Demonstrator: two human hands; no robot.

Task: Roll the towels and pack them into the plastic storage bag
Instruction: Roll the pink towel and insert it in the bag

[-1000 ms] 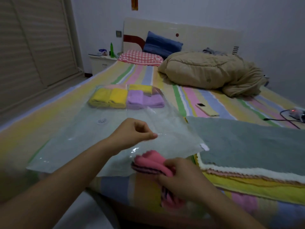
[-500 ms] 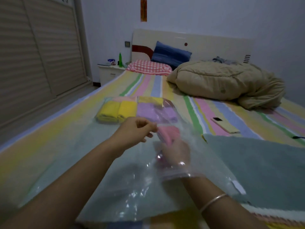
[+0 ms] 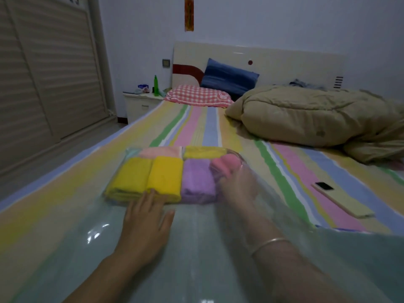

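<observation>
My left hand (image 3: 146, 217) lies flat, fingers straight, on the plastic storage bag (image 3: 65, 248); my right hand (image 3: 238, 189) is inside it, grip too blurred to tell; yellow rolls (image 3: 148, 178) and a purple roll (image 3: 196, 180) sit packed; the pink roll (image 3: 227, 164) is at my fingertips, nearly placed; sealing, I judge, remains.

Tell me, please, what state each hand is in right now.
Left hand: open, flat on the storage bag.
Right hand: inside the bag, holding the pink towel.
</observation>
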